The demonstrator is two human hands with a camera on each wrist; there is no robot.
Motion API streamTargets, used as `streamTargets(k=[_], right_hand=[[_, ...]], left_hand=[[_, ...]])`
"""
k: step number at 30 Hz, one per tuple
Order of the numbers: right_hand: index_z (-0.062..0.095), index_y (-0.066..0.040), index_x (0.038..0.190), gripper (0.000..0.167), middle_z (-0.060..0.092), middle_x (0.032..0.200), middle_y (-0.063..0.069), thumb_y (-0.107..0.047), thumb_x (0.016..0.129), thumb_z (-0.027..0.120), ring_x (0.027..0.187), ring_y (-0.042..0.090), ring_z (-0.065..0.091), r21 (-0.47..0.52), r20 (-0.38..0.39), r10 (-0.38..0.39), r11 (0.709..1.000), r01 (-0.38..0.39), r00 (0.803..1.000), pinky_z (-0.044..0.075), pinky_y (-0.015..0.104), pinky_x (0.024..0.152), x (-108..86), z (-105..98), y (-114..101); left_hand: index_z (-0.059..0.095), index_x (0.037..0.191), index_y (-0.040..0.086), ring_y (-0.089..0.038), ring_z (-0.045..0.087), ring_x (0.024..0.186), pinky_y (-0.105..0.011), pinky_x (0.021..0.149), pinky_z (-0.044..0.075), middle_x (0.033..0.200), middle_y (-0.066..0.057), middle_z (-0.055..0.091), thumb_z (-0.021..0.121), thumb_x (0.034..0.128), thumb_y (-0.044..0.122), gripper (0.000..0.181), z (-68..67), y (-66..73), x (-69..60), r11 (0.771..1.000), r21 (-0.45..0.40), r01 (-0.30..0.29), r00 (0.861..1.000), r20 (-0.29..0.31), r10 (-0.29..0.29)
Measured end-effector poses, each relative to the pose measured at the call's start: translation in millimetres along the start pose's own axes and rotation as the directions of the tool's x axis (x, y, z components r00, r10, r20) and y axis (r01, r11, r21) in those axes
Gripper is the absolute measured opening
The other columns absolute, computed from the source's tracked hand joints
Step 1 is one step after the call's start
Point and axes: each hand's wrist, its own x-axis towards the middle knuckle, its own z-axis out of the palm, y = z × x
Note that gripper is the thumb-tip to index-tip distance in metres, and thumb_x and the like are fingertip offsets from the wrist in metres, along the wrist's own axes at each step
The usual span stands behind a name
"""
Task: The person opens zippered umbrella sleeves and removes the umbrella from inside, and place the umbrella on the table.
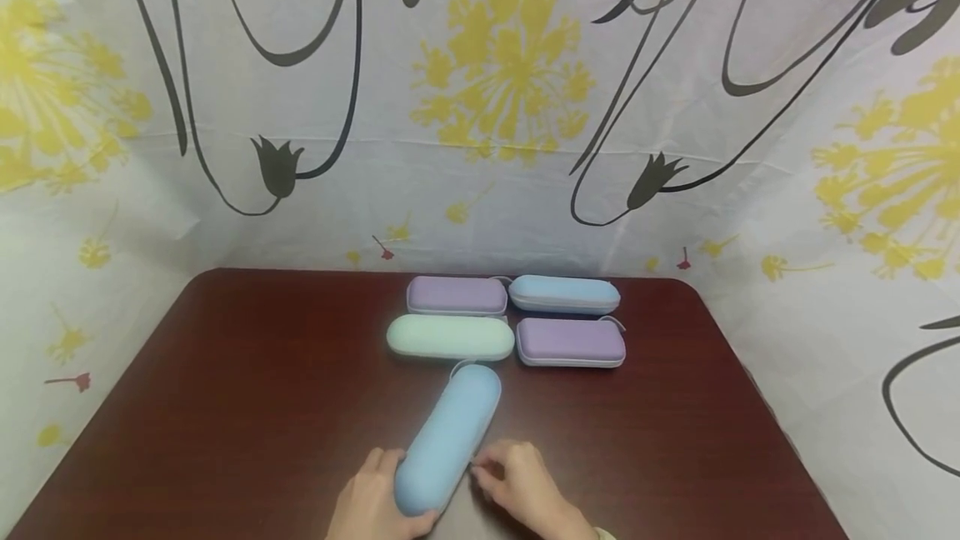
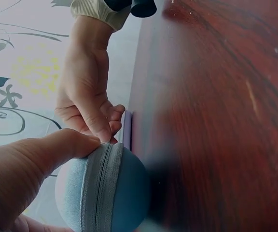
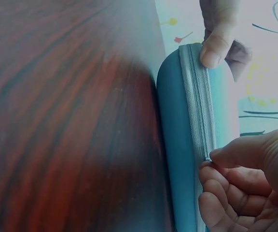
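A long light-blue zippered case [image 1: 450, 436] lies slanted on the table near its front edge. My left hand [image 1: 378, 498] grips the case's near end, thumb on one side and fingers on the other; the left wrist view shows the thumb beside the grey zipper [image 2: 100, 188]. At the case's right side, my right hand [image 1: 525, 486] pinches the small zipper pull [image 3: 207, 158] between thumb and index finger, its other fingers curled. In the right wrist view the zipper looks closed on the stretch above the pull.
Beyond the blue case lie a mint case [image 1: 450, 337], a purple case [image 1: 572, 342], another purple case [image 1: 457, 296] and a second blue case [image 1: 564, 294] in two rows. A patterned cloth [image 1: 465, 215] hangs behind the dark red table [image 1: 262, 398].
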Motion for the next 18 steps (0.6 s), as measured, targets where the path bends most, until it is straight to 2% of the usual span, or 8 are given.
streamTargets(k=[7, 11, 18], right_hand=[[0.071, -0.012, 0.074, 0.008, 0.061, 0.068, -0.009, -0.004, 0.073, 0.074, 0.063, -0.006, 0.051, 0.022, 0.062, -0.014, 1.0, 0.012, 0.998, 0.04, 0.008, 0.057, -2.0, -0.7, -3.7], [0.07, -0.013, 0.073, 0.01, 0.062, 0.068, -0.009, -0.004, 0.072, 0.074, 0.064, -0.006, 0.051, 0.017, 0.065, -0.033, 0.999, 0.032, 0.997, 0.04, 0.008, 0.056, -2.3, -0.6, -4.8], [0.067, -0.013, 0.07, 0.012, 0.057, 0.065, -0.012, -0.003, 0.072, 0.072, 0.06, -0.006, 0.046, 0.043, 0.088, -0.056, 0.998, 0.053, 0.995, 0.037, 0.006, 0.054, -2.4, -1.5, -6.5]], left_hand=[[0.06, 0.099, 0.001, -0.015, 0.055, 0.064, -0.032, 0.054, 0.047, 0.082, -0.002, 0.053, 0.086, 0.0504, 0.047, 0.071, 2.3, 3.0, -2.8, 1.0, 0.021, -0.008, 0.999, -0.036, 0.009], [0.061, 0.097, 0.0, -0.014, 0.053, 0.062, -0.031, 0.053, 0.046, 0.079, -0.001, 0.052, 0.085, 0.0498, 0.048, 0.071, 5.4, 4.3, -4.2, 1.0, 0.031, -0.006, 0.998, -0.056, 0.008], [0.063, 0.097, -0.001, -0.013, 0.052, 0.06, -0.03, 0.05, 0.044, 0.076, -0.001, 0.053, 0.083, 0.0521, 0.053, 0.073, 9.7, 10.1, -5.0, 0.999, 0.023, 0.032, 0.999, -0.031, -0.031]])
